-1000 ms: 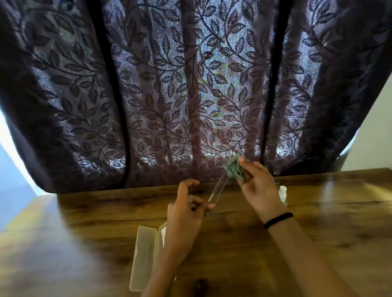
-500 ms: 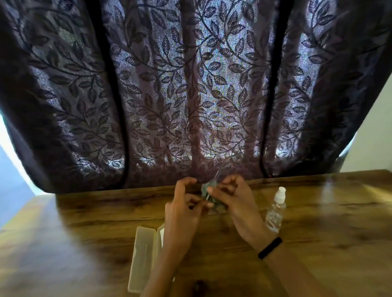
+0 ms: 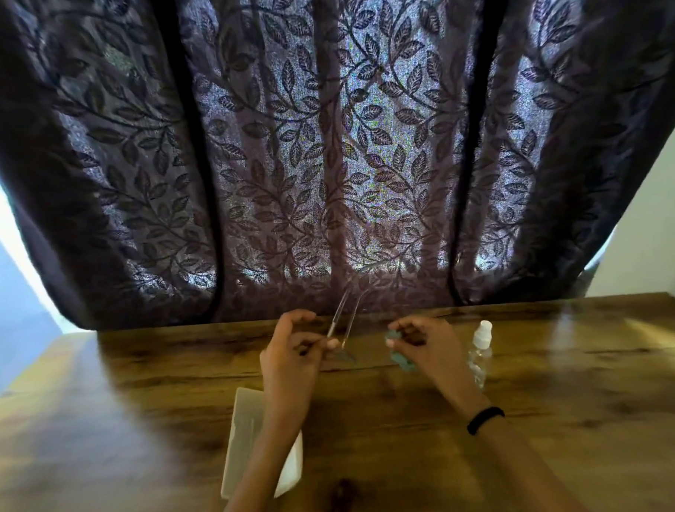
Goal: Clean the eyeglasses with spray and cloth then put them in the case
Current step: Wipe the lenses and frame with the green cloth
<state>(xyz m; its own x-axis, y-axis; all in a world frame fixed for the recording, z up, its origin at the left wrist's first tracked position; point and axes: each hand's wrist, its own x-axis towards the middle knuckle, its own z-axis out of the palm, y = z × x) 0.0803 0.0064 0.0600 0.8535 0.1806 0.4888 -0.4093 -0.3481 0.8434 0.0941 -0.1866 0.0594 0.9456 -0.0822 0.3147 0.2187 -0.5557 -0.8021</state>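
My left hand pinches the thin-framed eyeglasses above the wooden table, their temples pointing up and away toward the curtain. To the right, my right hand holds a small teal cloth bunched in its curled fingers, apart from the glasses. A clear spray bottle with a white cap stands just right of that hand. The open translucent case lies on the table near me, partly hidden under my left forearm.
The wooden table stretches wide to both sides. A dark leaf-patterned curtain hangs right behind the table's far edge. A black band sits on my right wrist.
My hands were together with the cloth on the glasses; now the right hand has pulled away to the right with the cloth, and the left hand keeps the glasses.
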